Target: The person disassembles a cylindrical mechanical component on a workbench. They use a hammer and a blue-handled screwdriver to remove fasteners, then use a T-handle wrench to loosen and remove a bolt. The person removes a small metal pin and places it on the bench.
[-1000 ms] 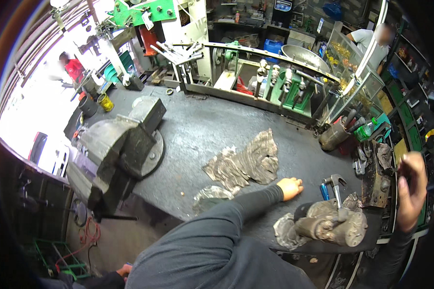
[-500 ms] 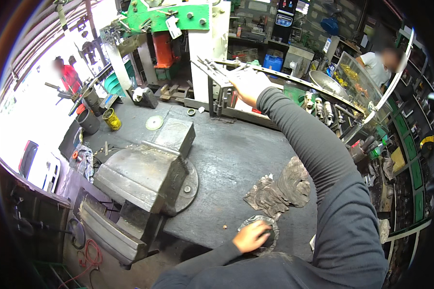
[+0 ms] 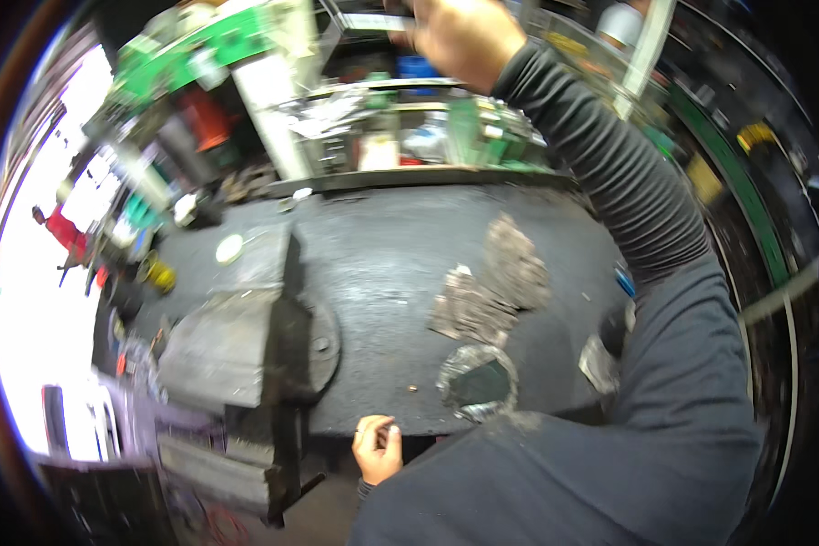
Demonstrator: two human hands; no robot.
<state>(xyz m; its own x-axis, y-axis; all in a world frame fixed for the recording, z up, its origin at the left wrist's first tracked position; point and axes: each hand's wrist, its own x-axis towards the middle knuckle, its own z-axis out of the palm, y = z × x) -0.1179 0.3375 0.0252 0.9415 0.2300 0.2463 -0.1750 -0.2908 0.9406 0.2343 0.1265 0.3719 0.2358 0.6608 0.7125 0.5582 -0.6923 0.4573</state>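
Observation:
My left hand [image 3: 378, 450] is off the bench's front edge, fingers loosely curled, with a gap between thumb and forefinger and nothing seen in it. High at the top of the view, my right hand [image 3: 469, 41] is blurred and partly cut off. Its fingers are closed against a light metal bar [image 3: 373, 21] whose kind is too smeared to tell. Nearest the left hand on the bench lies a dark round thing in crumpled clear plastic [image 3: 478, 382]. Behind it are two crumpled brown-grey rags [image 3: 516, 264]. A small brownish bit [image 3: 412, 389] lies left of the plastic.
A large bench vise [image 3: 223, 341] fills the bench's left side. Along the back run a raised ledge [image 3: 409, 179] and a rack of bright metal tools [image 3: 332, 114]. A green press frame [image 3: 191, 50] stands back left. Beyond, at left, is a person in red [image 3: 66, 229].
My right hand has risen from the tool rack, bringing the metal bar up with it. My left hand has left the plastic-wrapped thing and moved left. The whole view has swung and blurred.

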